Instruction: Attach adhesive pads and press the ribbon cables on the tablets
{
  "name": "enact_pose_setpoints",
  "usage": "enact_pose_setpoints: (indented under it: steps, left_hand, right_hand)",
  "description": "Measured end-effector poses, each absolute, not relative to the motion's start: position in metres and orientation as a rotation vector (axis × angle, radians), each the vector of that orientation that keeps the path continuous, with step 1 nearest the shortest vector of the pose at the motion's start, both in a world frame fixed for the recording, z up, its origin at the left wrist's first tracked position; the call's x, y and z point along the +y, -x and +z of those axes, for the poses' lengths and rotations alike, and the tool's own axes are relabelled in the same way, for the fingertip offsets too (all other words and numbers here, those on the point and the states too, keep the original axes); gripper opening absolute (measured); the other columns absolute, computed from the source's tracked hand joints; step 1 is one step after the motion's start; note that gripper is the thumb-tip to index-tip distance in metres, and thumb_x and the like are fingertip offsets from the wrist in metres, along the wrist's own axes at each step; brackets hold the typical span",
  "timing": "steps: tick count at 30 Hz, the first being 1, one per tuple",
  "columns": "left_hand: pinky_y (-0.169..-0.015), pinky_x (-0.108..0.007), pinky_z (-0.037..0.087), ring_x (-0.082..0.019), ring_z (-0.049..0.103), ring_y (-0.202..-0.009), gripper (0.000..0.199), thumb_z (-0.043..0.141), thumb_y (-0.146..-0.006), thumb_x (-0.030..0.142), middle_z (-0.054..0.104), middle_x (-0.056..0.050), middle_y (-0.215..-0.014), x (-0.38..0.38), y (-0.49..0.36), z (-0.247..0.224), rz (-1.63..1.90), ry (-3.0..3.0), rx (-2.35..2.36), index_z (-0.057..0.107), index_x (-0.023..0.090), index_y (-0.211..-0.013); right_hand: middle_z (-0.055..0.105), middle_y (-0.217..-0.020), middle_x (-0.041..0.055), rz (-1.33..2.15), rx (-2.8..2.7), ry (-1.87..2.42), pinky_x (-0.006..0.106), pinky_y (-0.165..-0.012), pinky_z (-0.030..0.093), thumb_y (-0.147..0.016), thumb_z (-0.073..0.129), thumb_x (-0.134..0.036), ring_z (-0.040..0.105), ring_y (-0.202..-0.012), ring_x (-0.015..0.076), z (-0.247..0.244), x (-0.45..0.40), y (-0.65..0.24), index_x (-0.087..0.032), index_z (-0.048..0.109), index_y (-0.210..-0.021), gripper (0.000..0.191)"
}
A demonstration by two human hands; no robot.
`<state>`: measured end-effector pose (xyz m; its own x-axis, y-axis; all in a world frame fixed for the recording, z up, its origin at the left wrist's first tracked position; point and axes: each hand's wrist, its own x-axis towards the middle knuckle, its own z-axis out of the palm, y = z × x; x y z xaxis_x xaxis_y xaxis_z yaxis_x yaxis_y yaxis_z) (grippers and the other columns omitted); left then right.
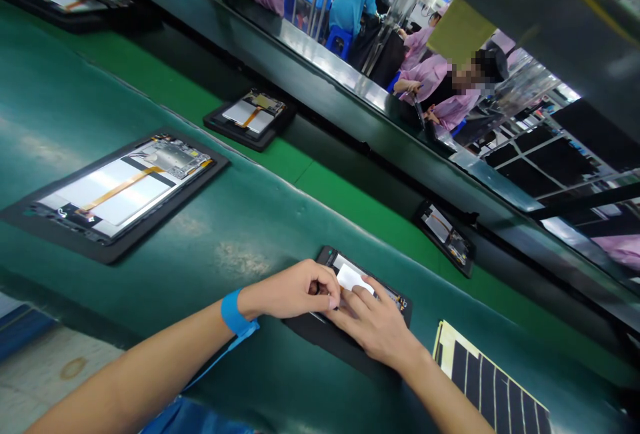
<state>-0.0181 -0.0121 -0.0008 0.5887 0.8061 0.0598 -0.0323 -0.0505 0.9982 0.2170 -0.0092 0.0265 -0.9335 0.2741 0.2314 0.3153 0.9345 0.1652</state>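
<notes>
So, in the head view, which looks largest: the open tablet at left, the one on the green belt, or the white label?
1. Open tablet at left, though nearest the camera.
2. Tablet on the green belt.
3. White label under the hands.

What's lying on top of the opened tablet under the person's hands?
A small white piece lies on the tablet, with the left hand and right hand resting over it. The hands cover most of the tablet's inside.

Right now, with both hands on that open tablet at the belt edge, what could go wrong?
1. The white strip pinched between the left hand and right hand could crease or land crooked on the open tablet.
2. That tablet sits near the green belt's front edge; pressing hard may slide it off.
3. A forearm could brush the striped sheet.
</notes>
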Motion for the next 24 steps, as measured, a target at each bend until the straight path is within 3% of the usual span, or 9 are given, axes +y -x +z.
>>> enact_pose_setpoints:
  steps: [5,10,14,19,21,24]
  left_hand:
    - [-0.075,-0.027,0.047,-0.016,0.063,-0.078,0.011,0.063,-0.085,0.02,0.071,-0.003,-0.084,-0.014,0.016,-0.004,0.774,-1.43,0.747,0.071,0.015,-0.08]
    - [-0.075,-0.027,0.049,-0.016,0.063,-0.079,0.017,0.065,-0.089,0.029,0.072,-0.005,-0.085,-0.014,0.019,0.0,0.855,-1.278,0.718,0.073,0.015,-0.085]
    - [-0.073,-0.026,0.049,-0.014,0.061,-0.077,0.023,0.068,-0.088,0.036,0.071,-0.005,-0.085,-0.011,0.023,0.005,0.955,-1.138,0.74,0.073,0.013,-0.087]
    - [-0.058,-0.022,0.044,-0.01,0.057,-0.063,0.021,0.069,-0.087,0.034,0.07,-0.003,-0.081,-0.009,0.022,0.005,0.985,-0.962,0.769,0.071,0.014,-0.095]
    - [-0.056,-0.021,0.043,-0.01,0.059,-0.064,0.021,0.068,-0.086,0.032,0.072,-0.005,-0.087,-0.009,0.021,0.005,0.975,-0.942,0.765,0.07,0.014,-0.098]
    - [-0.055,-0.021,0.043,-0.01,0.06,-0.064,0.021,0.066,-0.087,0.029,0.074,-0.006,-0.091,-0.009,0.02,0.005,0.946,-0.958,0.739,0.069,0.014,-0.1]
  right_hand:
    - [0.07,-0.091,0.0027,-0.339,-2.91,0.429,0.04,-0.105,0.043,-0.1,0.041,-0.013,0.06,-0.086,0.0191,0.028,-0.009,-0.214,-0.03,0.062,-0.131,0.041]
    - [0.07,-0.088,0.0013,-0.22,-2.934,0.342,0.04,-0.103,0.045,-0.102,0.043,-0.015,0.062,-0.086,0.0188,0.025,-0.013,-0.208,-0.028,0.064,-0.126,0.034]
    - [0.074,-0.099,0.0022,-0.158,-2.913,0.331,0.039,-0.1,0.047,-0.102,0.044,-0.015,0.064,-0.089,0.0179,0.019,-0.019,-0.205,-0.027,0.064,-0.128,0.034]
    - [0.076,-0.097,0.0035,-0.08,-2.763,0.47,0.042,-0.1,0.048,-0.102,0.045,-0.013,0.066,-0.086,0.0178,0.016,-0.022,-0.209,-0.021,0.066,-0.118,0.027]
    - [0.076,-0.094,0.0048,0.007,-2.638,0.591,0.041,-0.097,0.05,-0.099,0.052,-0.012,0.067,-0.083,0.0178,0.018,-0.021,-0.211,-0.018,0.064,-0.121,0.026]
    - [0.074,-0.091,0.0047,0.21,-2.359,0.803,0.039,-0.087,0.055,-0.096,0.058,-0.011,0.069,-0.082,0.0185,0.021,-0.018,-0.209,-0.02,0.058,-0.134,0.039]
